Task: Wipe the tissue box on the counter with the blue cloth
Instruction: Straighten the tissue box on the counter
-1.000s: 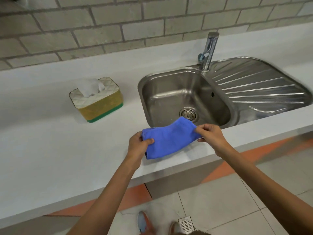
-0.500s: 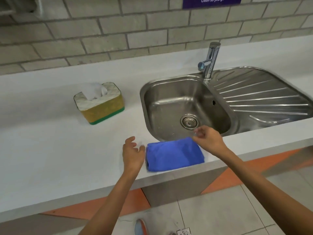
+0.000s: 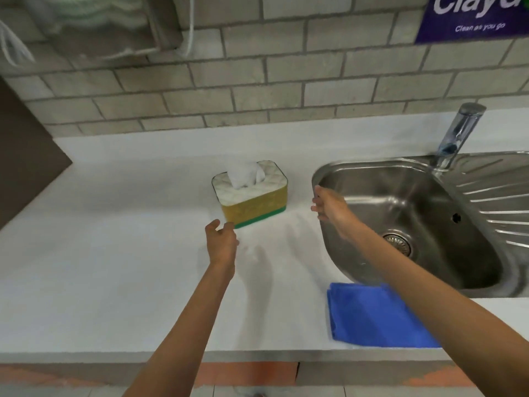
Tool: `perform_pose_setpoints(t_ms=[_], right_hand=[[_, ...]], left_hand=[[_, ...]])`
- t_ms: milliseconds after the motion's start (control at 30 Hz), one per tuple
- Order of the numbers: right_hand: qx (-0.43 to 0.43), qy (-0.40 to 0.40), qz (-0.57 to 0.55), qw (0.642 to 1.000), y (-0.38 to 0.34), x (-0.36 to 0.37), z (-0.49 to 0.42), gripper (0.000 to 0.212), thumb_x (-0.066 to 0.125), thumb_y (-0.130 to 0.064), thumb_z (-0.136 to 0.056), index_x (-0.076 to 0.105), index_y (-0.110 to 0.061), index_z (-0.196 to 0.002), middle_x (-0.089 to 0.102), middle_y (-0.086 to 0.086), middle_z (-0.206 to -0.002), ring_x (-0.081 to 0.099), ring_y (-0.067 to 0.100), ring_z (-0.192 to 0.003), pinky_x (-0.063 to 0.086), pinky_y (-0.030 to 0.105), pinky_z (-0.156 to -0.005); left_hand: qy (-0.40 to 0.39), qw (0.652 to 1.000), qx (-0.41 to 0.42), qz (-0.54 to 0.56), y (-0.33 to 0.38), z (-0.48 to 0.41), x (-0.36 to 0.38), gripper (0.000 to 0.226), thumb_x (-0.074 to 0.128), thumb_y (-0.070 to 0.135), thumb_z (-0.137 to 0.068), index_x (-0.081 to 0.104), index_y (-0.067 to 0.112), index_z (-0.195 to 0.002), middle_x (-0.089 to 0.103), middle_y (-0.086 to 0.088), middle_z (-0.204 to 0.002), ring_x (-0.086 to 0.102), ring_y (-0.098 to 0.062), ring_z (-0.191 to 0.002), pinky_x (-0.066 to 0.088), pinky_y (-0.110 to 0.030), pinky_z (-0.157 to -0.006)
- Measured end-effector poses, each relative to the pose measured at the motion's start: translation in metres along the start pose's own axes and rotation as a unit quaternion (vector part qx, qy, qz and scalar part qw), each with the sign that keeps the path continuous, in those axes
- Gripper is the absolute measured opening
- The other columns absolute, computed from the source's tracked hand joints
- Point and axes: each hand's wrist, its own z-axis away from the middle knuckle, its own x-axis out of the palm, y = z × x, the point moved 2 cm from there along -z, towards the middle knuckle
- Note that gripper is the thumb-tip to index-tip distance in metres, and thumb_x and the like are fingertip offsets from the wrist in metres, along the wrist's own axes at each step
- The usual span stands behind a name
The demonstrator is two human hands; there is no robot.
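White counter (image 3: 114,267): cloth (image 3: 372,316) now set down by sink (image 3: 415,224). Your left hand (image 3: 221,239) and right hand (image 3: 329,206), both open and empty, reach toward box (image 3: 252,193); wiping not begun.

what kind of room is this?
Probably a shared kitchen or pantry: a steel sink with a tap set in a white counter, and a wall sign reading "Clean as you go".

Bare counter (image 3: 128,267) around tissue box (image 3: 253,196); sink (image 3: 415,224) right

Both hands let go of the blue cloth (image 3: 372,316) and reached toward the tissue box (image 3: 252,193)
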Motion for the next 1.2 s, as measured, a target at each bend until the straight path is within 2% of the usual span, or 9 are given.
perform_pose_setpoints(t_ms=[100,167,300,400,500,567,833,933,1200], right_hand=[[0.003,-0.010,0.021,1.000,-0.003,0.026,-0.020,0.050,0.039,-0.041,-0.094,0.038,-0.015,-0.136,0.046,0.009,-0.137,0.051,0.025,-0.117,0.040,0.038,-0.097],[0.003,-0.011,0.036,0.999,-0.001,0.040,-0.033,0.056,0.037,-0.043,-0.094,0.029,-0.017,-0.143,0.035,0.007,-0.149,0.041,0.027,-0.131,0.035,0.039,-0.105],[0.000,-0.013,0.033,0.999,0.007,0.056,-0.054,0.059,0.033,-0.044,-0.095,0.015,-0.023,-0.148,0.021,0.001,-0.157,0.027,0.024,-0.141,0.022,0.044,-0.116],[-0.015,0.002,0.020,1.000,0.008,0.069,-0.067,0.055,0.036,-0.041,-0.096,0.026,-0.020,-0.145,0.033,0.002,-0.151,0.037,0.022,-0.135,0.029,0.037,-0.110],[-0.045,0.038,0.017,0.998,0.010,0.080,-0.075,0.038,0.041,-0.034,-0.095,0.050,-0.013,-0.125,0.056,0.008,-0.128,0.053,0.017,-0.105,0.040,0.027,-0.089],[-0.056,0.057,0.012,0.997,0.010,0.086,-0.081,0.034,0.043,-0.032,-0.094,0.052,-0.012,-0.121,0.060,0.007,-0.117,0.055,0.016,-0.096,0.041,0.025,-0.080],[-0.065,0.076,0.004,0.995,-0.006,0.102,-0.127,0.045,0.050,-0.033,-0.092,0.048,-0.007,-0.129,0.054,0.005,-0.115,0.052,0.016,-0.100,0.041,0.012,-0.063],[-0.069,0.068,0.010,0.995,-0.016,0.106,-0.152,0.044,0.050,-0.029,-0.092,0.047,-0.007,-0.131,0.055,0.010,-0.123,0.050,0.015,-0.101,0.039,0.010,-0.064],[-0.083,0.064,0.018,0.994,-0.029,0.112,-0.204,0.043,0.050,-0.025,-0.093,0.046,-0.005,-0.131,0.055,0.014,-0.127,0.050,0.014,-0.096,0.040,-0.003,-0.050]], left_hand=[[-0.010,0.999,-0.028,0.014,0.007,-0.024,-0.003,0.045,0.041,0.020,-0.095,0.034,0.013,-0.139,0.047,-0.002,-0.111,0.047,-0.010,-0.072,0.041,-0.031,-0.085],[-0.038,0.998,-0.045,0.022,0.011,-0.038,-0.003,0.048,0.038,0.022,-0.096,0.029,0.015,-0.142,0.044,-0.001,-0.117,0.047,-0.015,-0.086,0.039,-0.031,-0.089],[-0.088,0.993,-0.070,0.041,0.017,-0.058,0.003,0.049,0.036,0.030,-0.096,0.030,0.019,-0.143,0.046,-0.002,-0.129,0.046,-0.019,-0.108,0.037,-0.033,-0.101],[-0.116,0.988,-0.083,0.051,0.024,-0.077,0.005,0.045,0.038,0.033,-0.094,0.040,0.017,-0.137,0.053,-0.002,-0.124,0.052,-0.020,-0.113,0.042,-0.033,-0.098],[-0.123,0.988,-0.082,0.034,0.026,-0.096,0.006,0.048,0.041,0.034,-0.093,0.039,0.018,-0.138,0.052,-0.003,-0.132,0.050,-0.021,-0.121,0.038,-0.037,-0.108],[-0.124,0.989,-0.073,0.020,0.028,-0.107,0.008,0.050,0.040,0.035,-0.093,0.038,0.018,-0.139,0.050,-0.004,-0.138,0.048,-0.022,-0.125,0.035,-0.040,-0.111],[-0.128,0.990,-0.058,0.000,0.071,-0.166,0.031,0.038,0.033,0.034,-0.097,0.048,0.017,-0.128,0.054,-0.005,-0.129,0.053,-0.021,-0.109,0.040,-0.029,-0.093],[-0.121,0.992,-0.045,-0.004,0.084,-0.188,0.042,0.041,0.033,0.036,-0.097,0.047,0.017,-0.131,0.054,-0.006,-0.126,0.052,-0.020,-0.104,0.040,-0.028,-0.087],[-0.108,0.993,-0.046,-0.002,0.100,-0.236,0.070,0.046,0.034,0.040,-0.095,0.045,0.018,-0.134,0.052,-0.006,-0.137,0.051,-0.022,-0.118,0.038,-0.027,-0.091]])
